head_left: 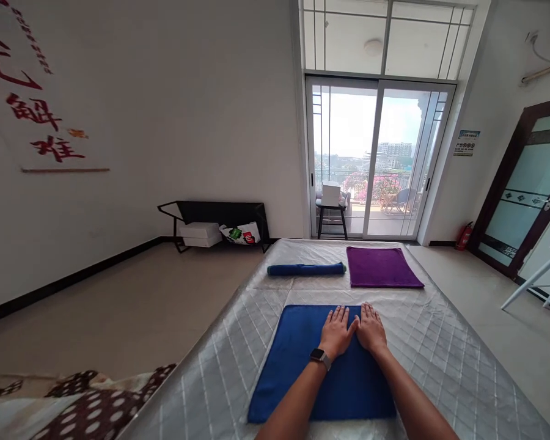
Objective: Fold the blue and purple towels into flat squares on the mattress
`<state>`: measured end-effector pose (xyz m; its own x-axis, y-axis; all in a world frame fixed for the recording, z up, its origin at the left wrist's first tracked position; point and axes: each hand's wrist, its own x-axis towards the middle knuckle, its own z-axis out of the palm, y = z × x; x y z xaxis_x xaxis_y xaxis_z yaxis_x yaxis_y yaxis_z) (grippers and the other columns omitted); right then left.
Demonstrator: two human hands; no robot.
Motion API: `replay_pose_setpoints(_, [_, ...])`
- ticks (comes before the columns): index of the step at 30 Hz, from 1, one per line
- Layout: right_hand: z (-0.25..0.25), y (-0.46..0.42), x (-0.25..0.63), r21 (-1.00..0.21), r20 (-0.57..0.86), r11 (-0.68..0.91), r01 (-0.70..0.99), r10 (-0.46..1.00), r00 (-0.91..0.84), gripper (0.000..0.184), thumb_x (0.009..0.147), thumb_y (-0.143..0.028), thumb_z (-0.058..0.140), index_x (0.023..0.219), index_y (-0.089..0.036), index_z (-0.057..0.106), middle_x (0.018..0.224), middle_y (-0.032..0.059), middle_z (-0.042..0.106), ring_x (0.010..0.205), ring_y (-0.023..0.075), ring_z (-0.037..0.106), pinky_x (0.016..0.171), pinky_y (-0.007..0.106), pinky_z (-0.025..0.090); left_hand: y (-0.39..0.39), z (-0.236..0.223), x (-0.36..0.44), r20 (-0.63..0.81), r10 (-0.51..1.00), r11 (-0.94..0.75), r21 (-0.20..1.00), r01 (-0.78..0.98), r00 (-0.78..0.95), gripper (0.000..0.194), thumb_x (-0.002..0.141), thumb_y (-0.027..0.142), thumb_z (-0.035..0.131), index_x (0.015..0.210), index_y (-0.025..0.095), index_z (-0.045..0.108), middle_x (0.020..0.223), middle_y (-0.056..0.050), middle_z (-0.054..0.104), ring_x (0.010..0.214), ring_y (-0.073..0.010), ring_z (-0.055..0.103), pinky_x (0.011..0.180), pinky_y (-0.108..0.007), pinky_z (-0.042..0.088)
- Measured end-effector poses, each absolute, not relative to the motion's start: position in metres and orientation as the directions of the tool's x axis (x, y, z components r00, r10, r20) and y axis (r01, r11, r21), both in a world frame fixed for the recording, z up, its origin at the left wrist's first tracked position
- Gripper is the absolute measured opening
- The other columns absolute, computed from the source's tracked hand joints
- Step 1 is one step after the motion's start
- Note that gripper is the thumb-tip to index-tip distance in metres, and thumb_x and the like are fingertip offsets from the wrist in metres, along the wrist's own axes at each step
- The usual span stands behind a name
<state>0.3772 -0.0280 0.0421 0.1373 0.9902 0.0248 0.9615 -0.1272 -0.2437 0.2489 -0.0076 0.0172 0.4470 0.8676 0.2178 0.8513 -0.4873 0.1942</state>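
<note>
A blue cloth [293,360] lies flat on the quilted silvery mattress [224,342]. Both palms press down near its far right part. My left hand [337,333], with a watch on the wrist, is flat with its fingers stretched toward the far edge. Beside it, my right hand [370,328] rests flat at the far right corner, the thumbs nearly meeting. Beyond them lies a rolled blue towel [307,269]. To the right of that roll, a purple cloth [384,267] is spread flat.
A patterned blanket [96,403] is at the lower left. Against the wall stands a black rack [220,212] with a white box [199,234]. Past the mattress are sliding glass doors [376,159]. A fire extinguisher [464,236] and white stool legs [531,278] are on the right.
</note>
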Motion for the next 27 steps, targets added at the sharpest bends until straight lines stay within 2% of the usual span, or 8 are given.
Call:
replay_pose_setpoints(3, [0.041,-0.027,0.376,-0.247,0.027,-0.143,0.958,0.988,0.154,0.064,0.098,-0.037,0.024,0.154,-0.005,0.027,0.161,0.0122,0.026,0.15,0.0195,0.019,0.12,0.036,0.012,0.003,0.017,0.21,0.215,0.9,-0.418,0.176,0.891,0.379,0.07,0.099,0.058,0.016,0.147,0.015,0.045,0.153,-0.013,0.044,0.145,-0.0271,0.035,0.118,-0.048,0.03])
replay_pose_setpoints(10, [0.046,-0.03,0.375,-0.272,0.009,-0.151,0.95,0.987,0.159,0.065,0.098,-0.038,0.024,0.154,-0.006,0.025,0.162,0.0111,0.024,0.15,0.0187,0.017,0.12,0.034,0.01,0.029,0.009,0.088,0.178,0.98,-0.099,0.079,0.992,0.084,0.07,0.099,0.053,0.019,0.148,0.008,0.041,0.154,-0.018,0.041,0.145,-0.0285,0.033,0.119,-0.047,0.026])
replay_pose_setpoints(14, [0.052,-0.033,0.373,-0.267,0.002,-0.159,0.95,0.986,0.165,0.064,0.098,-0.036,0.024,0.154,-0.006,0.026,0.162,0.0114,0.024,0.15,0.0183,0.017,0.12,0.033,0.01,0.035,0.01,0.073,0.16,0.986,-0.055,0.057,0.997,0.046,0.077,0.096,0.059,0.022,0.146,0.005,0.042,0.153,-0.02,0.042,0.147,-0.0304,0.03,0.12,-0.047,0.023])
replay_pose_setpoints(16, [0.054,-0.034,0.372,-0.267,-0.002,-0.159,0.95,0.986,0.165,0.063,0.098,-0.035,0.024,0.154,-0.005,0.026,0.162,0.0116,0.024,0.15,0.0183,0.017,0.12,0.033,0.01,0.034,0.015,0.085,0.223,0.974,-0.05,0.059,0.997,0.035,0.079,0.096,0.061,0.022,0.144,0.002,0.046,0.15,-0.023,0.045,0.145,-0.0339,0.032,0.12,-0.049,0.023])
replay_pose_setpoints(18, [0.054,-0.033,0.372,-0.266,-0.004,-0.16,0.951,0.986,0.164,0.064,0.098,-0.036,0.024,0.154,-0.005,0.026,0.162,0.0117,0.023,0.15,0.0185,0.017,0.12,0.034,0.011,0.028,0.02,0.11,0.312,0.947,-0.106,0.07,0.992,0.079,0.077,0.096,0.06,0.021,0.142,0.004,0.048,0.148,-0.023,0.048,0.142,-0.0355,0.037,0.118,-0.052,0.025])
replay_pose_setpoints(20, [0.052,-0.032,0.373,-0.267,-0.003,-0.158,0.951,0.987,0.163,0.064,0.098,-0.036,0.024,0.154,-0.004,0.026,0.162,0.012,0.024,0.15,0.0189,0.017,0.12,0.034,0.011,0.015,0.022,0.148,0.362,0.908,-0.254,0.076,0.964,0.21,0.073,0.098,0.057,0.02,0.142,0.008,0.051,0.147,-0.02,0.051,0.14,-0.033,0.041,0.117,-0.051,0.03])
replay_pose_setpoints(23, [0.046,-0.03,0.375,-0.262,0.014,-0.141,0.955,0.989,0.15,0.064,0.098,-0.036,0.025,0.154,-0.005,0.027,0.161,0.0122,0.025,0.15,0.0198,0.018,0.12,0.035,0.012,-0.01,0.017,0.21,0.336,0.828,-0.503,0.092,0.859,0.449,0.066,0.1,0.054,0.021,0.141,0.014,0.053,0.147,-0.015,0.052,0.14,-0.0276,0.042,0.115,-0.045,0.036])
replay_pose_setpoints(27, [0.042,-0.029,0.378,-0.242,0.032,-0.108,0.964,0.992,0.119,0.063,0.098,-0.035,0.027,0.153,-0.005,0.027,0.161,0.0119,0.024,0.15,0.0202,0.018,0.12,0.035,0.014,-0.029,0.008,0.252,0.263,0.805,-0.575,0.129,0.808,0.532,0.063,0.102,0.051,0.019,0.146,0.015,0.045,0.151,-0.015,0.047,0.143,-0.0258,0.038,0.116,-0.047,0.034])
